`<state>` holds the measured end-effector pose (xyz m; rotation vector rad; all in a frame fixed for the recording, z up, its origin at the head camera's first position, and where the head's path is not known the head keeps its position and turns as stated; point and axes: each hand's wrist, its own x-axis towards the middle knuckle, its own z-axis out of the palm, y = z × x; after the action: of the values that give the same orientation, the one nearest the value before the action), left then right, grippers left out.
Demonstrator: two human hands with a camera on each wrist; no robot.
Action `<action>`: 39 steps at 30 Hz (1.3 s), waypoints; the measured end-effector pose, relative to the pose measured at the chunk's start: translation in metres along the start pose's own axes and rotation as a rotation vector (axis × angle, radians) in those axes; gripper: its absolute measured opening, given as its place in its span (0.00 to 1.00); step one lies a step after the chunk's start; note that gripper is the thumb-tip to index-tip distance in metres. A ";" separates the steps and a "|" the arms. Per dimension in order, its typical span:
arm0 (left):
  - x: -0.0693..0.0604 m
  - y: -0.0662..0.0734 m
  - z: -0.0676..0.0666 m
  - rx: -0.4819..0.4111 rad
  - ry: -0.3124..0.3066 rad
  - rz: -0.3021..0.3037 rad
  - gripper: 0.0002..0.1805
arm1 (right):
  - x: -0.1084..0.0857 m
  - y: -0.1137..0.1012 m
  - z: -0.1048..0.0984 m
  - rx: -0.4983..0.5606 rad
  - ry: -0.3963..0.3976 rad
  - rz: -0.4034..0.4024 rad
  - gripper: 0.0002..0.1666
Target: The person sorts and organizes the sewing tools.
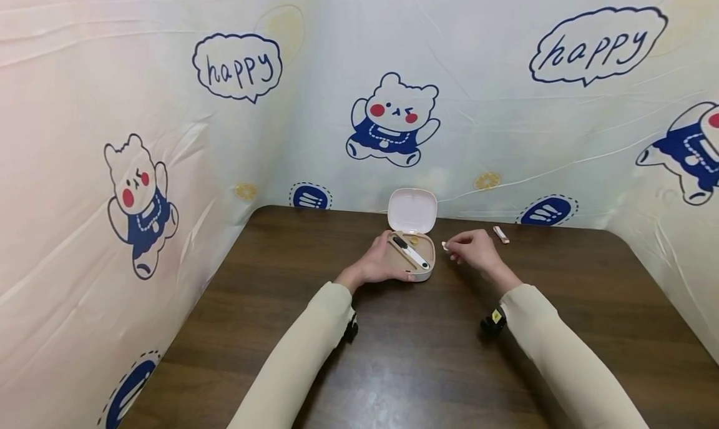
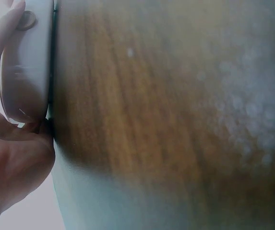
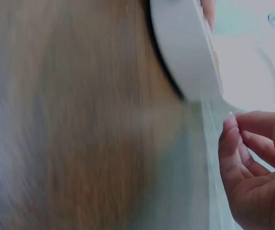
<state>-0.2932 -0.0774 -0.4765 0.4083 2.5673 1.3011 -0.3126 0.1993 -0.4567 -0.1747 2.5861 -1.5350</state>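
A small white box [image 1: 423, 276] stands at the back of the table with its lid [image 1: 412, 210] raised. The left hand [image 1: 373, 263] grips it from the left side, thumb at the front corner and fingers round the back. Inside lie a long white-and-black tool [image 1: 414, 254], of a kind I cannot tell, and a small yellow item [image 1: 414, 240]. Just right of the box, apart from it, the right hand [image 1: 476, 249] pinches a tiny white piece [image 1: 445, 246] between thumb and fingertips. In the right wrist view only a white tip of that piece shows.
A small white-and-red bar-shaped item [image 1: 501, 235] lies on the dark wooden table [image 1: 393, 366], behind the right hand. Close behind the box, a printed cloth [image 1: 314, 123] hangs along the table's back edge and also at the sides.
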 end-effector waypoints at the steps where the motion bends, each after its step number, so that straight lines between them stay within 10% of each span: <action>1: 0.000 0.000 0.000 -0.002 0.000 0.001 0.68 | -0.001 -0.003 0.003 0.002 0.001 0.001 0.13; 28: -0.001 -0.002 0.001 -0.003 -0.018 -0.014 0.69 | -0.008 -0.032 0.027 -0.083 -0.046 -0.022 0.09; 39: -0.002 0.003 -0.001 -0.019 -0.001 0.004 0.67 | -0.010 -0.021 0.011 -0.402 0.034 -0.239 0.09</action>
<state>-0.2908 -0.0773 -0.4732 0.4109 2.5522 1.3252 -0.3006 0.1816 -0.4429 -0.5171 2.9620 -1.0604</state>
